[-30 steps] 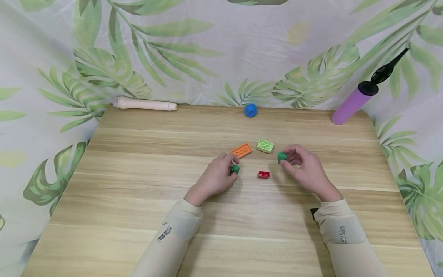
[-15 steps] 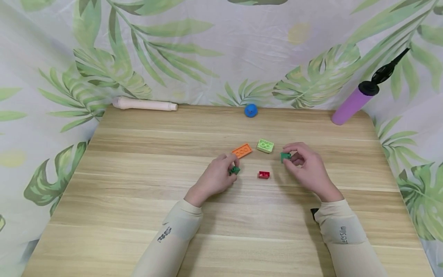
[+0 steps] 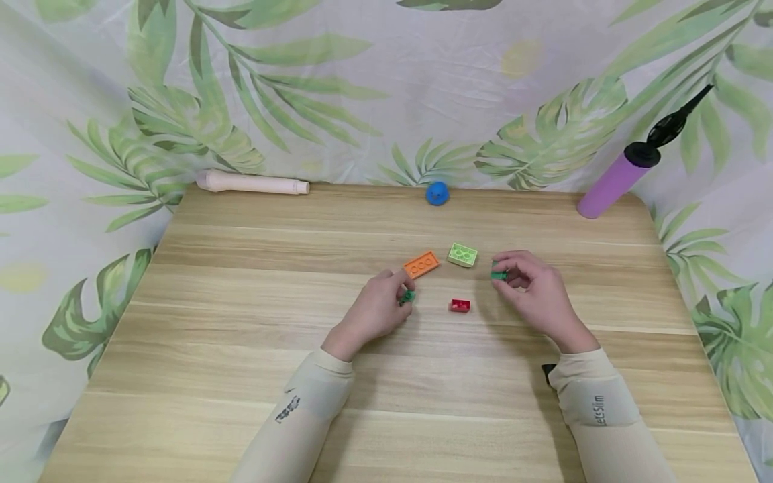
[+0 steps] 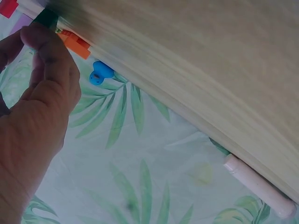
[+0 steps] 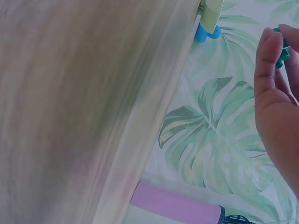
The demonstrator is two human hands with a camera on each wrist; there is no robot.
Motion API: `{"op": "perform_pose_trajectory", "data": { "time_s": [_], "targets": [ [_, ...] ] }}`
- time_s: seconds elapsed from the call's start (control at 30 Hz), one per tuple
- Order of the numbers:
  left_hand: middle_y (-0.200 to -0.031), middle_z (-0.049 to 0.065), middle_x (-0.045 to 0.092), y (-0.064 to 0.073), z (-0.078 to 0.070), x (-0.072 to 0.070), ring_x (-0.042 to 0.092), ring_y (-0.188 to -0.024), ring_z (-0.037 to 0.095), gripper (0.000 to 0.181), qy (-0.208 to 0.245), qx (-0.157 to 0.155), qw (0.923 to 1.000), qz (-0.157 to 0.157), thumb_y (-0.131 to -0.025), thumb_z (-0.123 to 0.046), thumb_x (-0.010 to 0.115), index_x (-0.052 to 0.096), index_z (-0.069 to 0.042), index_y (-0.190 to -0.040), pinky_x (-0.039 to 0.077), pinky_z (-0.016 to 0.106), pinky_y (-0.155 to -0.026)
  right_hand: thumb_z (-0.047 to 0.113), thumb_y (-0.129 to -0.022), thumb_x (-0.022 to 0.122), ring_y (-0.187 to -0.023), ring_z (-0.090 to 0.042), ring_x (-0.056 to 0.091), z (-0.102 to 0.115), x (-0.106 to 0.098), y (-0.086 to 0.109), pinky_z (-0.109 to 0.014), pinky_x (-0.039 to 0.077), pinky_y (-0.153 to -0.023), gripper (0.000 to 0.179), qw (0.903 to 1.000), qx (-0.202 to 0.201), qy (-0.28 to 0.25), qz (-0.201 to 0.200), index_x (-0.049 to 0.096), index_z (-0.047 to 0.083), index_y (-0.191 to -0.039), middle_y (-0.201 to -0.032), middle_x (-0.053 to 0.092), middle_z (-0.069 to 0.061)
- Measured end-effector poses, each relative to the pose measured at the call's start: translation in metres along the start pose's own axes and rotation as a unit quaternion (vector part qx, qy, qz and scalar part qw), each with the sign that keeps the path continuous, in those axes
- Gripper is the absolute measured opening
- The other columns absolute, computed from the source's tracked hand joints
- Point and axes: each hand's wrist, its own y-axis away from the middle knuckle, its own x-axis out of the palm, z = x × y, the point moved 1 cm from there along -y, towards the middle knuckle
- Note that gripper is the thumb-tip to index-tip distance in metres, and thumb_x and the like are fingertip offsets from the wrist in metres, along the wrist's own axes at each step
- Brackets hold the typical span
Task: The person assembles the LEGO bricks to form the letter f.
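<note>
My left hand [image 3: 379, 305] pinches a small dark green toy brick [image 3: 408, 296] between thumb and fingers, low over the table. In the left wrist view that brick [image 4: 46, 18] is partly hidden by the fingers. To the right, my right hand [image 3: 534, 292] holds another green brick [image 3: 498, 275] between its thumb and fingertips; the right wrist view shows its green studs [image 5: 283, 56]. Between the hands lies a red brick [image 3: 460, 306]. An orange brick [image 3: 421, 264] lies just beyond the left fingers, and a lime green brick [image 3: 462, 255] beside it, both with hollow undersides up.
At the table's [image 3: 253, 302] back edge sit a pale pink stick-shaped object [image 3: 253, 182] on the left and a small blue ball-like toy [image 3: 437, 193] in the middle. A purple hand pump [image 3: 612, 184] with a black top stands at the back right. A leaf-patterned cloth [image 3: 338, 100] hangs behind.
My right hand has shifted slightly right and turned its green brick. The brick in my left hand has also turned a little between the fingers. The loose bricks lie where they were.
</note>
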Motion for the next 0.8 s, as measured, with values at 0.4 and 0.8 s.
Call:
{"op": "perform_pose_trajectory", "data": {
  "time_s": [0.4,0.8],
  "targets": [
    [-0.105,0.008,0.065,0.0014,0.0005,-0.0008,0.059,-0.093,0.021,0.038,0.000,-0.010,0.9998,0.014,-0.086,0.001,0.078,0.069,-0.007,-0.122,0.054,0.037,-0.082,-0.002,-0.090,0.081,-0.083,-0.008,0.064,0.0054,-0.0015,-0.0002,-0.010,0.053,-0.074,0.041,0.9995,0.030,0.008,-0.002,0.068,0.000,-0.128,-0.097,0.075,-0.015],
    [-0.094,0.004,0.066,0.0013,0.0011,-0.0017,0.060,-0.083,0.018,0.035,0.006,-0.022,0.9994,0.027,-0.088,0.001,0.078,0.068,-0.004,-0.121,0.053,0.032,-0.075,-0.007,-0.088,0.081,-0.083,-0.007,0.063,0.0062,0.0030,-0.0033,-0.008,0.051,-0.073,0.038,0.9992,0.019,0.034,-0.011,0.069,-0.004,-0.123,-0.105,0.067,-0.014]
  ]
}}
